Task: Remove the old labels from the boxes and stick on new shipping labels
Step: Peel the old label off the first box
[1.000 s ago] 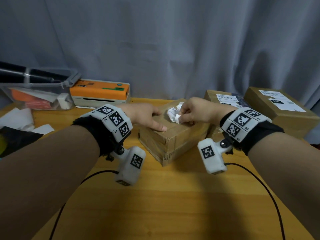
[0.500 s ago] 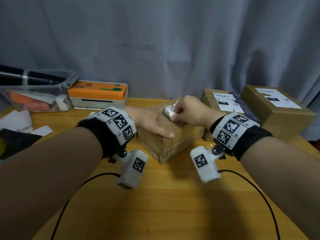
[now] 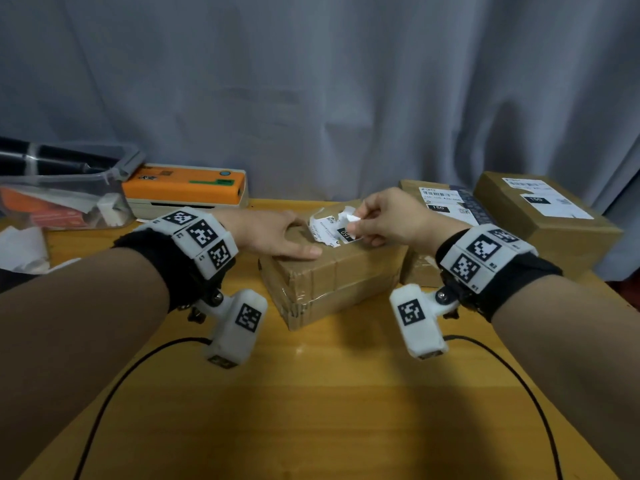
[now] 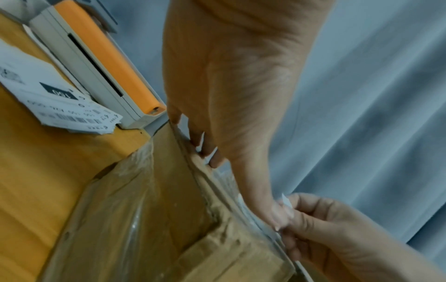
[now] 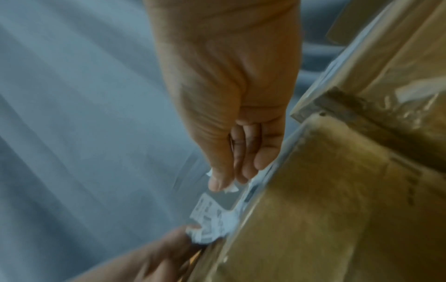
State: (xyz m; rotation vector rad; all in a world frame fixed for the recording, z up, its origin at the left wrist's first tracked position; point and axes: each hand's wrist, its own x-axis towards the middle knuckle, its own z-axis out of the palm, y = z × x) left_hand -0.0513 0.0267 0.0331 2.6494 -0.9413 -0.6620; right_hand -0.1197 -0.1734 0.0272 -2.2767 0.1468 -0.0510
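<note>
A taped brown cardboard box (image 3: 332,282) lies on the wooden table in front of me. Its old white label (image 3: 327,230) is torn and partly lifted off the top. My left hand (image 3: 277,233) lies flat on the box top, fingers straight, pressing it down. My right hand (image 3: 377,221) pinches a torn edge of the label between thumb and forefinger just above the box. In the right wrist view the pinched scrap (image 5: 230,188) shows at the thumb tip, with the crumpled label (image 5: 210,219) below it. In the left wrist view the left fingers (image 4: 205,150) rest along the box's edge (image 4: 169,190).
Two more labelled boxes (image 3: 450,209) (image 3: 543,216) stand at the back right. An orange label printer (image 3: 187,188) sits back left beside a clear plastic bin (image 3: 65,199). Loose printed labels (image 4: 60,101) lie by the printer. Black cables cross the near table (image 3: 329,410).
The label was bunched under my right hand on the box; now it is pulled up and spread out, with my right hand lifted slightly. The left hand stayed pressed on the box.
</note>
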